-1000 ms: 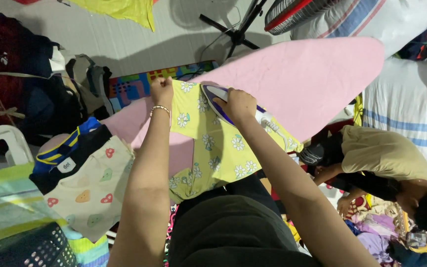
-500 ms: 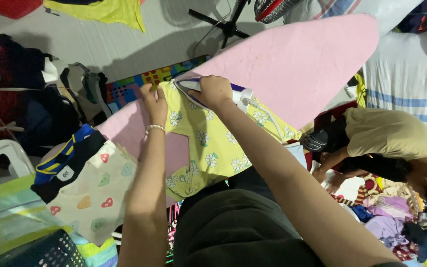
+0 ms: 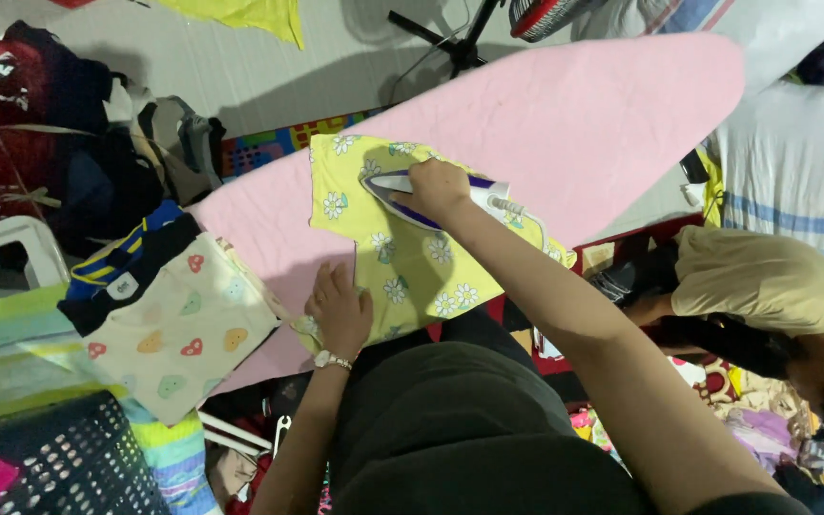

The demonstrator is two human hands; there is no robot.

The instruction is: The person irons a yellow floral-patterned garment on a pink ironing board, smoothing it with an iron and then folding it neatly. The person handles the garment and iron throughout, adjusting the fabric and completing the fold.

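A yellow cloth with white flowers (image 3: pixel 402 257) lies across a pink ironing board (image 3: pixel 574 124). My right hand (image 3: pixel 439 188) grips the handle of a white and purple iron (image 3: pixel 395 186) that rests on the cloth's far half. My left hand (image 3: pixel 339 307) lies flat, fingers spread, on the cloth's near left corner at the board's edge. A bracelet sits on that wrist.
Folded clothes, one cream with coloured hearts (image 3: pixel 178 334), lie on the board's left end. A dark laundry basket (image 3: pixel 59 467) stands lower left. Piled clothes and bags (image 3: pixel 40 133) fill the left. A person in a tan shirt (image 3: pixel 755 286) lies at right, beside a striped mattress (image 3: pixel 793 181).
The cloth has gone from held up to lying flat on the board. My left hand dropped to its near corner. My right hand now presses the iron on it.
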